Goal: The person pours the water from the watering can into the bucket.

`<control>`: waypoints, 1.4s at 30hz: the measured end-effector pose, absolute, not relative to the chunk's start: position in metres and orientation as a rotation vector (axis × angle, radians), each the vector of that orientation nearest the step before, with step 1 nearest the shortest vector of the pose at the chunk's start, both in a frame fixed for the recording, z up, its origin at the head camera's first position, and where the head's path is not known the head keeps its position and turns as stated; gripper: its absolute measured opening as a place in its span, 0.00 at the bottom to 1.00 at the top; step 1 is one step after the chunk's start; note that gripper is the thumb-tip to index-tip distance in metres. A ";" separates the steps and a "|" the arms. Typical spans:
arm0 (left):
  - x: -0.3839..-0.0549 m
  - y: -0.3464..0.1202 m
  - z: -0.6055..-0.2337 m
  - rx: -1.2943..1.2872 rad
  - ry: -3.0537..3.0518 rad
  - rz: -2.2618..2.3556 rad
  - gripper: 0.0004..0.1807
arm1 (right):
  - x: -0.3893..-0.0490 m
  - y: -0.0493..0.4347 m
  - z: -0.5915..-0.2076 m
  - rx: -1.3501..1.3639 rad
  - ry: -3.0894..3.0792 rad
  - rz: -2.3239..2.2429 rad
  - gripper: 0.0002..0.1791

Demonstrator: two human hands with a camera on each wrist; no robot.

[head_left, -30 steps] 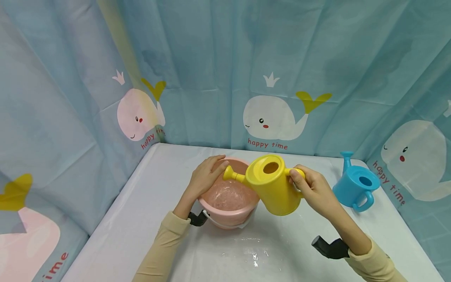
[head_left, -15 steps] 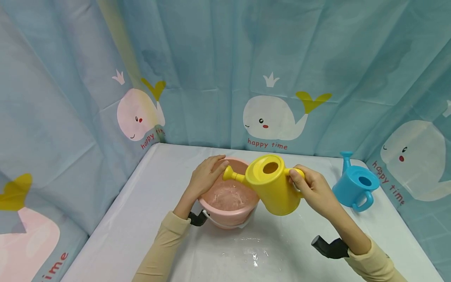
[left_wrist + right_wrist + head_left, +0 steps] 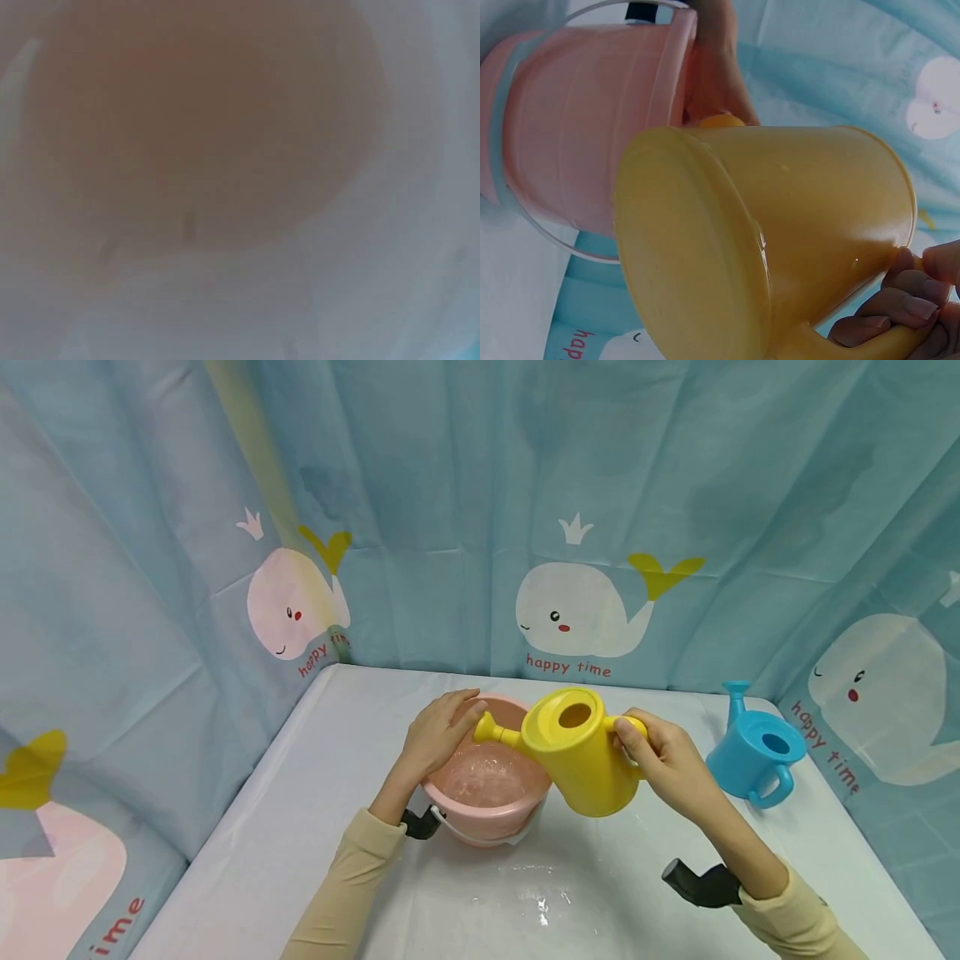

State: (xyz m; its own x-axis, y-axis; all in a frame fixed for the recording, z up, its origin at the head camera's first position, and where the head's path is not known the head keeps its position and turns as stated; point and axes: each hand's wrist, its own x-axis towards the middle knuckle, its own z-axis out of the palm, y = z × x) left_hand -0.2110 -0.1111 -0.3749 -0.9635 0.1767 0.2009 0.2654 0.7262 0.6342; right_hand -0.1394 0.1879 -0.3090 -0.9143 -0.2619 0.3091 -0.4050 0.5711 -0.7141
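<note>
In the head view my right hand (image 3: 663, 760) grips the handle of a yellow watering can (image 3: 588, 768), its fingers curled round it in the right wrist view. The can is raised and tilted left, its spout (image 3: 498, 733) over the mouth of a pink bucket (image 3: 480, 814). Rippled water (image 3: 487, 777) shows inside the bucket. My left hand (image 3: 438, 735) rests on the bucket's left rim, fingers fairly straight, the thumb close to the spout's end. The left wrist view holds only a blurred, close pinkish surface (image 3: 202, 112). From the right wrist, the can's base (image 3: 690, 247) faces the camera.
A blue watering can (image 3: 757, 756) stands on the white table (image 3: 315, 760) at the right. Wet shiny spots (image 3: 543, 910) lie in front of the bucket, whose white handle (image 3: 487, 842) hangs down. A pale blue curtain (image 3: 435, 527) with whale prints surrounds the back and sides.
The ripples on the water in the bucket have shifted and look weaker now. Both hands, the yellow can and the bucket keep practically the same places.
</note>
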 end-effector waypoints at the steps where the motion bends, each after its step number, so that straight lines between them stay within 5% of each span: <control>1: -0.211 -0.111 -0.375 -0.357 -2.802 -1.056 0.35 | -0.139 0.188 -0.309 0.564 -2.632 1.264 0.14; 42: -0.211 -0.112 -0.375 -0.341 -2.804 -1.084 0.34 | -0.139 0.187 -0.308 0.575 -2.626 1.272 0.14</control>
State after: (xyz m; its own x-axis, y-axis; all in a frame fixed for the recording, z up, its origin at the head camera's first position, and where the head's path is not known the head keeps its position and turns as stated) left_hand -0.2107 -0.1119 -0.3746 -0.9679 0.1669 0.1878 0.2498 0.7190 0.6486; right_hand -0.1386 0.1873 -0.3083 -0.9118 -0.2675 0.3114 -0.4102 0.5626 -0.7178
